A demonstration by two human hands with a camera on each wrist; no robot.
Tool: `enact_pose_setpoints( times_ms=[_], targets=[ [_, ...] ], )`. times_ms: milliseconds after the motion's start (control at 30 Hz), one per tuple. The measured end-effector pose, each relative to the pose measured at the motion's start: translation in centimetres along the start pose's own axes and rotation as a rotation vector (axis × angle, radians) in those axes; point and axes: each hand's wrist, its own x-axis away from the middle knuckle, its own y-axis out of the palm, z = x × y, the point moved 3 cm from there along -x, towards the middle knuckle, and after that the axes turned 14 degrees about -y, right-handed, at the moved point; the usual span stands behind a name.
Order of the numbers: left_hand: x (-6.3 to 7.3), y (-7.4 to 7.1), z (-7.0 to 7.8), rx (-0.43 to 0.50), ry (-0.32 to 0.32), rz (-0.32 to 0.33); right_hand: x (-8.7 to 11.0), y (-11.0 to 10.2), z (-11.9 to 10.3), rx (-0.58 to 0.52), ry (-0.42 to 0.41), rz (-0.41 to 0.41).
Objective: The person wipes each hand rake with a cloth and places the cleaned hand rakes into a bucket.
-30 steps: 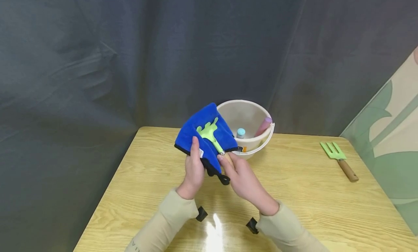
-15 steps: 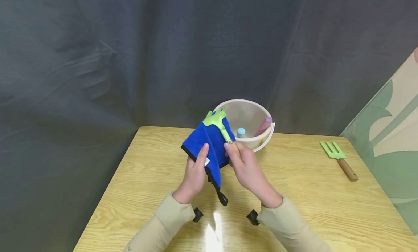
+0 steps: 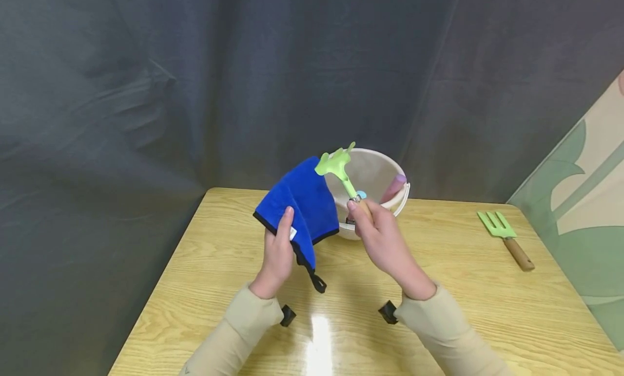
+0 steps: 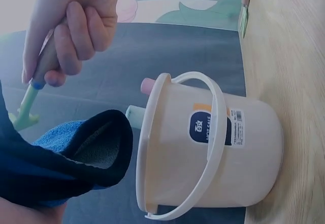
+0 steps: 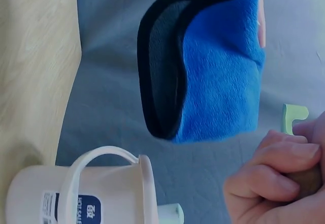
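Observation:
In the head view my left hand [image 3: 279, 254] grips a blue cloth [image 3: 304, 200] with black edging, thumb on top, a black loop hanging from its lower corner. My right hand [image 3: 387, 240] holds a small hand rake [image 3: 336, 164] by its wooden handle, its light green tines pointing up and to the left. The rake is apart from the cloth and in front of the bucket's opening. In the left wrist view, fingers of the right hand [image 4: 76, 36] curl round the handle. The right wrist view shows the cloth [image 5: 218, 76] folded over.
Behind the hands stands a white bucket [image 3: 377, 156] with a pink-purple item [image 3: 394, 187] and a light-blue-topped item [image 3: 361, 194] in it. A green hand fork [image 3: 507, 240] with a wooden handle lies at the right of the wooden table [image 3: 205, 289]. A dark curtain [image 3: 292, 83] hangs behind.
The rake has come off the cloth, moving up and to the right with my right hand. My left hand and the cloth dipped slightly, then shifted left. The bucket and fork stay put.

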Motion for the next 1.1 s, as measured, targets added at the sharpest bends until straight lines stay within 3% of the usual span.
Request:
enact_pose_setpoints(
  times_ms=[433,1100],
  targets=[
    [-0.5,-1.1,0.1,0.012,-0.025,0.077,-1.0,-2.5,0.7,0.041,0.131,-0.042],
    [-0.8,-2.0,0.0,0.036,-0.040,0.098,-4.2,-5.6,1.2,0.238,0.110,-0.066]
  ],
)
